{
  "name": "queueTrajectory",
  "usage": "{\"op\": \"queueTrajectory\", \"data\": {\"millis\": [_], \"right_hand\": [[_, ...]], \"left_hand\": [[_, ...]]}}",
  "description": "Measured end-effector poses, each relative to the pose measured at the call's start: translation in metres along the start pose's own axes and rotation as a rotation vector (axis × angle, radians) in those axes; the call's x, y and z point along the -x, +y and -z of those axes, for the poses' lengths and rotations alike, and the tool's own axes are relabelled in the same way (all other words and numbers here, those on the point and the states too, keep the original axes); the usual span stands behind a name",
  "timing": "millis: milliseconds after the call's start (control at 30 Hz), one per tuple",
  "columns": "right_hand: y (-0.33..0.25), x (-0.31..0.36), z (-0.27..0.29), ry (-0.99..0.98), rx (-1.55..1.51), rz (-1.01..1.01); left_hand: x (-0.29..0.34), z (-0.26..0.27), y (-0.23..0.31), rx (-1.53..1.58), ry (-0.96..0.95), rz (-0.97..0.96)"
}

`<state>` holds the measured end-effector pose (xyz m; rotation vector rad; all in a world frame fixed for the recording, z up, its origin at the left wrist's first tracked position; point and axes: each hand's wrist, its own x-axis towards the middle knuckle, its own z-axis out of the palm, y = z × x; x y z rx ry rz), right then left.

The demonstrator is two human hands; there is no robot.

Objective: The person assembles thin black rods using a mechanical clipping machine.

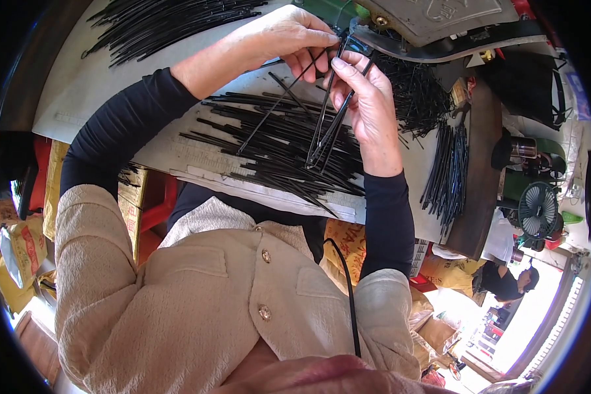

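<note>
My left hand (pixel 294 38) is at the top middle, its fingertips closed on a thin black strap (pixel 269 117) that slants down to the left. Just right of it, my right hand (pixel 368 92) pinches several thin black straps (pixel 320 125) between thumb and fingers; their ends hang down over the table. Both sets of fingertips meet close to the machine's working area, where the exact contact is too small to make out. Beneath my hands lies a loose spread of black straps (pixel 243 125) on the white table (pixel 154 141).
What looks like a sewing machine (pixel 450 16) stands at the upper right. A strap bundle (pixel 167 26) lies far left, another (pixel 448 167) at the right edge, beside a tangled black heap (pixel 417 92). A small fan (pixel 538 209) is farther right. Another person (pixel 509 279) is in the background.
</note>
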<state>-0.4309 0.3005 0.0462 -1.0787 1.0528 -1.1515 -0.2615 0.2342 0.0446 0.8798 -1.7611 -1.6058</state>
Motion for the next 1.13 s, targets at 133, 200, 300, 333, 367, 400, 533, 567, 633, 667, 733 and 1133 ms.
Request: {"op": "queueTrajectory", "data": {"millis": [133,200,300,333,367,400,533,567,633,667,733,1133], "right_hand": [[0.001,-0.001,0.0,-0.002,0.015,-0.001],[0.0,-0.003,-0.002,0.013,0.013,0.014],[0.001,-0.005,0.0,-0.007,0.023,0.007],[0.001,-0.005,0.001,-0.005,0.023,0.007],[0.001,-0.005,0.001,0.005,0.034,-0.003],[0.0,-0.005,0.001,0.015,0.045,-0.013],[-0.002,-0.006,0.003,-0.034,-0.068,-0.09],[-0.002,-0.005,0.002,-0.015,-0.072,-0.089],[0.0,-0.004,0.001,0.004,-0.076,-0.086],[0.001,-0.004,0.001,0.006,-0.081,-0.086],[0.001,-0.002,-0.001,0.008,-0.088,-0.089],[-0.024,0.033,0.027,-0.029,0.098,-0.26]], "left_hand": [[0.003,-0.002,0.004,-0.034,0.018,-0.018],[0.003,-0.002,0.004,-0.041,0.024,-0.018],[0.001,-0.001,0.003,-0.072,0.018,-0.033],[0.0,-0.001,0.002,-0.083,0.018,-0.039],[0.0,-0.001,0.002,-0.095,0.018,-0.045],[0.0,-0.001,0.002,-0.094,0.016,-0.046],[0.0,-0.001,0.002,-0.022,0.018,0.023],[-0.001,-0.001,0.002,-0.013,0.023,0.035],[0.0,-0.002,0.003,-0.014,0.025,0.028],[0.0,-0.003,0.003,-0.014,0.025,0.024],[0.001,-0.002,0.003,-0.021,0.026,0.003],[0.02,0.016,0.028,-0.472,-0.297,-0.145]]}}
